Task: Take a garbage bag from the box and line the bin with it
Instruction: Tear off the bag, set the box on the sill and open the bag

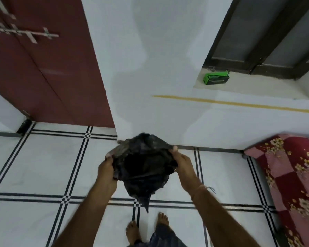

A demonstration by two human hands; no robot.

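A black garbage bag (143, 168) hangs in the air in front of me with its mouth spread wide, its bottom tip dangling toward the floor. My left hand (106, 170) grips the bag's left rim and my right hand (183, 164) grips its right rim, holding the opening apart. A green box (216, 78) lies on the window ledge at the upper right, well away from both hands. No bin is in view.
A dark red door (48, 68) stands at the left and a white wall (159, 68) straight ahead. A bed with a red floral cover (289, 175) fills the right side. White tiled floor (43, 166) with black lines lies below, with my bare feet on it.
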